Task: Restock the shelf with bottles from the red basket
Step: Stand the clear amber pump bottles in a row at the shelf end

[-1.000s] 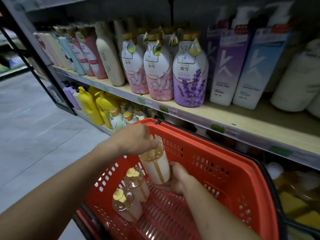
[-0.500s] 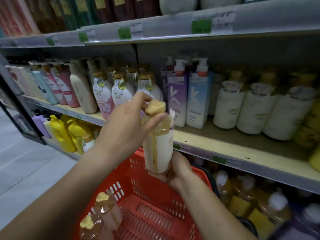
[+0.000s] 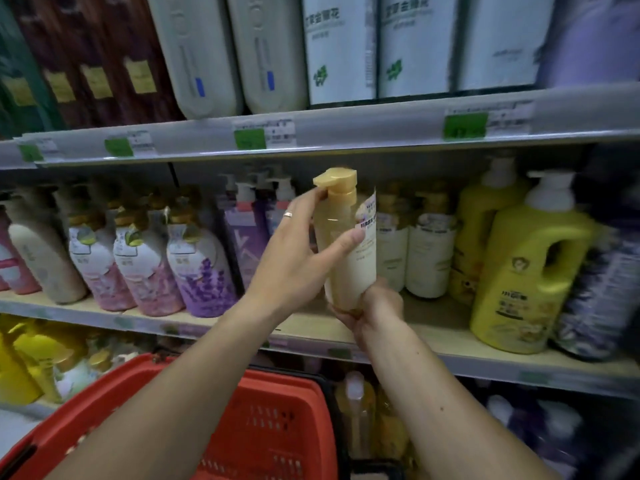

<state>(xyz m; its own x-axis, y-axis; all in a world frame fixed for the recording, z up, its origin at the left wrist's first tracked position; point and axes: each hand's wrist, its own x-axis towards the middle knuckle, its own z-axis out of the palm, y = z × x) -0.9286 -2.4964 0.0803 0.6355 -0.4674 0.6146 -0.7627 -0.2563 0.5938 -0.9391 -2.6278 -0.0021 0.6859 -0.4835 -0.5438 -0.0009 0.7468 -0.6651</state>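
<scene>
There is a bare spot on the wooden shelf (image 3: 429, 327), between the purple flower bottle (image 3: 204, 271) and the big yellow jug (image 3: 523, 271). Small white bottles (image 3: 429, 251) stand at the back of that spot, so only the front part is free. The upper shelf (image 3: 346, 133) hangs low over it, just above the pump bottle (image 3: 346, 244) held there. The red basket (image 3: 277, 427) sits below the shelf edge

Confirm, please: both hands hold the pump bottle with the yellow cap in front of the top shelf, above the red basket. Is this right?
Not quite. In the head view, the left hand and right hand hold the pump bottle before the middle shelf, not the top one. The red basket is below.
</scene>
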